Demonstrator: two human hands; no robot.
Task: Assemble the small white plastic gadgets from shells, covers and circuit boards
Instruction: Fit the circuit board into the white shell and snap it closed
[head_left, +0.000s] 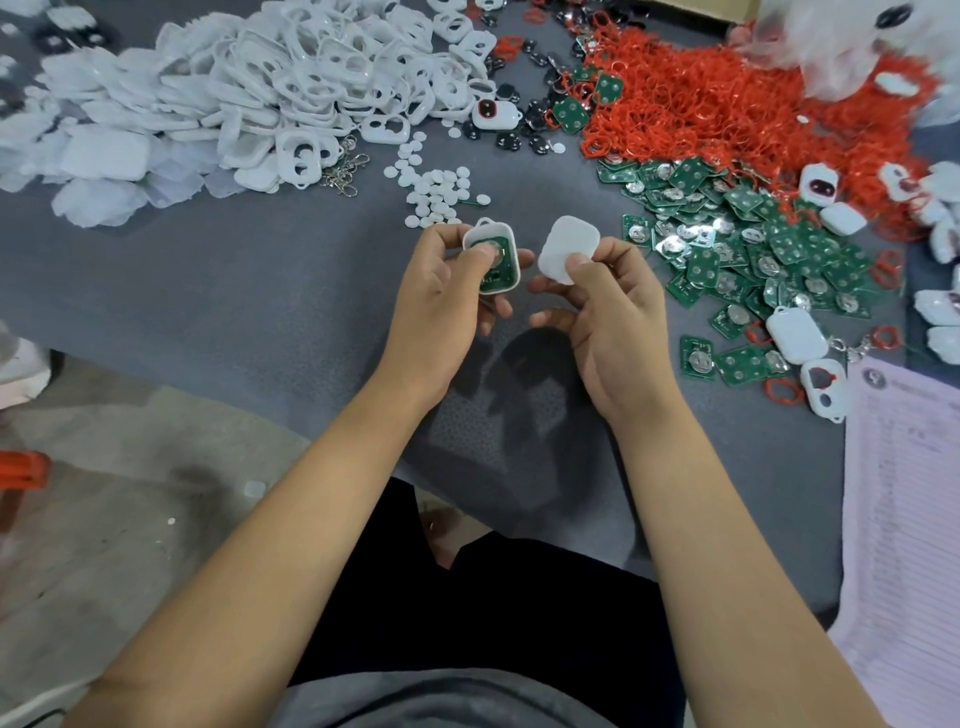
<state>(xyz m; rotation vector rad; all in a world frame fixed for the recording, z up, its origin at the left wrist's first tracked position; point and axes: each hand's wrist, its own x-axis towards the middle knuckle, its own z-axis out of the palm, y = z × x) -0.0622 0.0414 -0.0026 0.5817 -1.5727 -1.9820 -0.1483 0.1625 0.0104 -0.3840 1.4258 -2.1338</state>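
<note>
Both hands hover above the grey table (260, 291): our left hand (441, 291) pinches a white shell (493, 257) with a green circuit board (496, 270) seated inside, thumb pressing on the board, while our right hand (608, 312) pinches a plain white cover (566, 247) between thumb and forefinger (the two parts sit just beside each other, not touching). Around us lie white shells heaped (249, 93) far left, small white discs (441, 192) just beyond the hands, red rings (727, 104) and loose boards (737, 244) to the right.

Even overhead light, soft shadows, blurred fisheye edges.
</note>
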